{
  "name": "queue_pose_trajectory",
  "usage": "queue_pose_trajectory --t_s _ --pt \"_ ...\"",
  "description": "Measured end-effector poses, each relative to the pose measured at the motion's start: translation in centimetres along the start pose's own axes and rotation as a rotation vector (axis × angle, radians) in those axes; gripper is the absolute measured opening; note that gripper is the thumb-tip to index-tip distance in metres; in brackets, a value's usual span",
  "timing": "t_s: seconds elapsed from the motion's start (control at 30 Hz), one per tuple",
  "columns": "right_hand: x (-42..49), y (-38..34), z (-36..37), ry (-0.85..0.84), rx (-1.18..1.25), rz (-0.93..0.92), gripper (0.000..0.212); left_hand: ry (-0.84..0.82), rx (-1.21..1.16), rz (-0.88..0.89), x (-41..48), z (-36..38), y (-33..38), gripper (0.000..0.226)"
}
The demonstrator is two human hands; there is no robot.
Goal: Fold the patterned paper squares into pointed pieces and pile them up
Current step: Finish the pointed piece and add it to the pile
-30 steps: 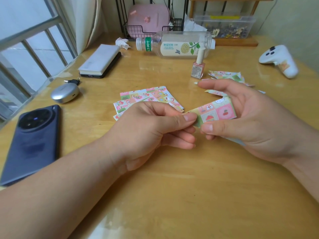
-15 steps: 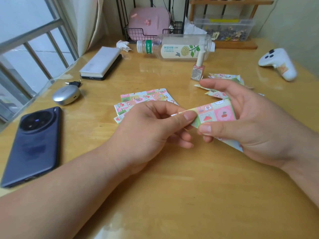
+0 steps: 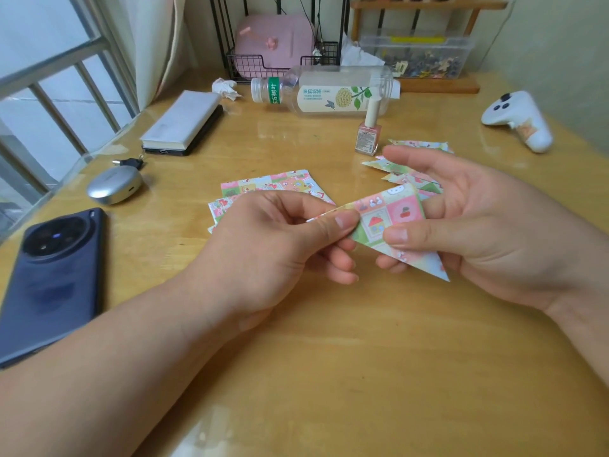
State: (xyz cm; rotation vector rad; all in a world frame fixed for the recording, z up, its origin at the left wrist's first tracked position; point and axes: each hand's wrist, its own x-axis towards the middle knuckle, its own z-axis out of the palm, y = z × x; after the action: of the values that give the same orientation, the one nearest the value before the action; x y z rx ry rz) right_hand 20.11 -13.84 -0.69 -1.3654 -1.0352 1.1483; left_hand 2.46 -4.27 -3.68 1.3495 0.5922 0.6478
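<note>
1. Nearest the viewer, two bare forearms are reaching over a glossy yellow wooden counter (image 3: 329, 374).
2. The left hand (image 3: 273, 235) is pinching the left end of a partly folded, pastel patterned paper piece (image 3: 392, 216), its fingers (image 3: 344, 222) curling closed on the paper.
3. The right hand (image 3: 487, 232) is gripping the same piece from the right, its thumb pressing on the front and the other fingers lying behind. The piece is hanging in the air above the counter, one sharp corner pointing down.
4. A crease seems to be forming. It should go best with the edges lining up first, then both thumbs pressing firmly along the fold so the point comes out crisp.
5. Behind the left hand, a fanned stack of flat patterned paper squares (image 3: 263, 184) is lying on the counter.
6. Behind the right hand, a loose pile of folded pointed pieces (image 3: 425, 146) is sitting near a small pink nail-polish bottle (image 3: 368, 138).
7. Farthest, a clear plastic drink bottle (image 3: 329, 92) is lying on its side.
</note>
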Motion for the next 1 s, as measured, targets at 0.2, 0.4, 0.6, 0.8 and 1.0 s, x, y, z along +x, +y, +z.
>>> queue_pose_trajectory --t_s 0.2,0.4,0.6,0.8,1.0 --pt "0.1 -0.6 -1.2 0.093 0.016 -0.076 0.087 0.016 0.013 -0.023 0.2 -0.4 0.1 0.018" --pt "0.1 -0.3 -0.6 0.027 -0.023 -0.054 0.095 -0.040 0.057 -0.044 0.1 -0.3 -0.1 0.016" --pt "0.1 0.5 0.5 -0.031 -0.129 -0.024 0.086 -0.052 0.073 -0.027 0.2 -0.4 -0.5 0.016" --pt "0.1 0.5 0.4 -0.019 -0.137 -0.025 0.085 -0.053 0.029 -0.022 0.2 0.0 -0.8 0.019" --pt "0.2 0.7 0.4 -0.022 -0.118 -0.039 0.078 -0.038 -0.142 -0.062 0.1 0.5 -0.5 0.022"
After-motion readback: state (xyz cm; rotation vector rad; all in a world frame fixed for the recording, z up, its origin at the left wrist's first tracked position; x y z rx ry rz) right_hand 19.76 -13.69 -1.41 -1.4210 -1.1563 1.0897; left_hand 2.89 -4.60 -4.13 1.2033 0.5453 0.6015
